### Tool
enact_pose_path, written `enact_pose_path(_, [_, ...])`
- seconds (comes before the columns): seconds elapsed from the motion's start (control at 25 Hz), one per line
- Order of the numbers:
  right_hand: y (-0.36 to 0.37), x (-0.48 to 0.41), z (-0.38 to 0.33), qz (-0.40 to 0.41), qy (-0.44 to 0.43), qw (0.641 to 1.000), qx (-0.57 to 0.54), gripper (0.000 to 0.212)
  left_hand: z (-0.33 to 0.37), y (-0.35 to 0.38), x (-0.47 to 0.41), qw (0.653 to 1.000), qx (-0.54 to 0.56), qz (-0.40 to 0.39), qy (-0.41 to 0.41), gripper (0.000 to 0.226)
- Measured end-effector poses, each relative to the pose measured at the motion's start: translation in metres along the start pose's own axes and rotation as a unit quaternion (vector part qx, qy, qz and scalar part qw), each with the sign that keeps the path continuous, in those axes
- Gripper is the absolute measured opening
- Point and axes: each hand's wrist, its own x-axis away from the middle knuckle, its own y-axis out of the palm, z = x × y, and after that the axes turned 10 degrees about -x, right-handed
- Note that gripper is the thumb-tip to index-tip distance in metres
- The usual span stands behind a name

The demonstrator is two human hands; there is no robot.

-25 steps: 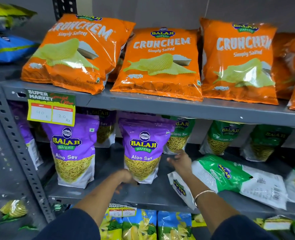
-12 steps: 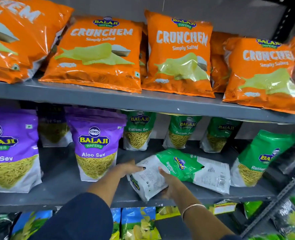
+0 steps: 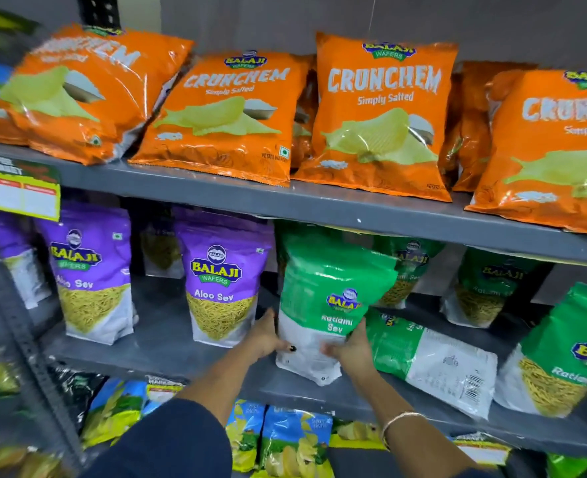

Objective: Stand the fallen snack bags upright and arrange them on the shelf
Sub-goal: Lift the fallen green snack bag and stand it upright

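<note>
Head view: green Ratlami Sev bag upright between left hand, right hand.

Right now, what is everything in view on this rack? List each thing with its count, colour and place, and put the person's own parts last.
Crunchem chip bags: at least four in front, orange, top shelf, more behind.
Aloo Sev pouches: two clear in front, purple, middle shelf left; others dim behind.
held Ratlami Sev pouch: one, green and white, upright on the middle shelf between both hands.
fallen Ratlami Sev pouch: one, green and white, lying flat to its right.
standing Ratlami Sev pouches: several, green, middle shelf back and right.
price tag: one, yellow and green, top shelf edge, left.
blue bags: several, bottom shelf.
left hand: on the pouch's left edge.
right hand: on its right side, bangle on the wrist.
</note>
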Motion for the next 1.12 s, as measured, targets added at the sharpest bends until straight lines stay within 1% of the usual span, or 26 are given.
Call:
enact_pose_path(0.04, [0.001,0.000,0.001,-0.006,-0.008,1.000,0.029,0.110,-0.006,0.003,0.002,1.000,0.010,0.010,0.005,0.098])
enact_pose_path(0.12, [0.002,-0.001,0.003,-0.010,-0.020,0.999,0.049,0.109,-0.012,0.004,0.004,1.000,0.011,0.009,-0.002,0.107])
enact_pose_path(0.2, [-0.001,-0.002,0.003,-0.007,-0.026,0.997,0.075,0.102,-0.016,0.002,0.002,0.999,0.008,-0.030,0.012,0.104])
enact_pose_path(0.28, [-0.005,-0.002,0.002,0.000,-0.023,0.991,0.132,0.088,-0.015,-0.007,0.002,0.997,-0.010,-0.076,0.027,0.087])
enact_pose_path(0.32, [-0.008,-0.002,0.001,0.013,-0.009,0.988,0.153,0.080,-0.015,-0.012,0.001,0.996,-0.025,-0.077,0.032,0.075])
enact_pose_path(0.4, [-0.010,0.002,0.004,0.037,0.041,0.990,0.129,0.068,-0.015,-0.018,0.002,0.997,-0.036,-0.050,0.048,0.053])
enact_pose_path(0.48, [-0.011,0.008,0.007,0.039,0.066,0.993,0.092,0.055,-0.012,-0.020,0.005,0.997,0.010,-0.042,0.067,0.034])
enact_pose_path(0.52, [-0.012,0.010,0.008,0.023,0.063,0.994,0.091,0.049,-0.010,-0.020,0.006,0.995,0.042,-0.052,0.072,0.033])
enact_pose_path(0.56, [-0.013,0.011,0.010,-0.017,0.059,0.993,0.102,0.049,-0.009,-0.018,0.007,0.993,0.069,-0.064,0.072,0.039])
enact_pose_path(0.6, [-0.012,0.013,0.011,-0.071,0.055,0.990,0.107,0.057,-0.007,-0.016,0.009,0.992,0.075,-0.072,0.074,0.049])
enact_pose_path(0.64, [-0.009,0.016,0.012,-0.114,0.054,0.984,0.128,0.072,-0.004,-0.012,0.012,0.992,0.064,-0.075,0.081,0.060])
enact_pose_path(0.68, [-0.005,0.018,0.013,-0.138,0.043,0.975,0.170,0.088,-0.002,-0.008,0.014,0.993,0.037,-0.069,0.091,0.068])
enact_pose_path(0.72, [0.000,0.019,0.014,-0.127,0.021,0.964,0.231,0.099,0.000,-0.005,0.014,0.993,0.012,-0.060,0.097,0.071])
enact_pose_path(0.76, [0.006,0.021,0.013,-0.097,-0.007,0.957,0.274,0.103,0.001,-0.004,0.015,0.994,-0.006,-0.056,0.098,0.069])
enact_pose_path(0.8, [0.009,0.021,0.013,-0.074,-0.026,0.960,0.270,0.102,0.002,-0.006,0.014,0.993,-0.013,-0.060,0.096,0.064])
enact_pose_path(0.88, [0.006,0.019,0.012,-0.075,-0.024,0.980,0.182,0.097,0.001,-0.016,0.012,0.994,-0.010,-0.078,0.081,0.059])
enact_pose_path(0.92, [0.000,0.017,0.008,-0.091,-0.007,0.983,0.158,0.096,0.000,-0.023,0.010,0.994,0.014,-0.082,0.064,0.064])
enact_pose_path(1.0, [-0.014,0.011,0.001,-0.133,0.022,0.975,0.175,0.097,-0.005,-0.034,0.005,0.991,0.077,-0.100,0.039,0.080])
enact_pose_path(1.04, [-0.018,0.007,-0.002,-0.143,0.024,0.971,0.191,0.091,-0.006,-0.036,0.003,0.992,0.072,-0.096,0.036,0.085])
enact_pose_path(1.12, [-0.020,0.003,-0.010,-0.143,0.017,0.972,0.187,0.074,-0.006,-0.035,0.000,0.998,0.007,-0.051,0.035,0.087])
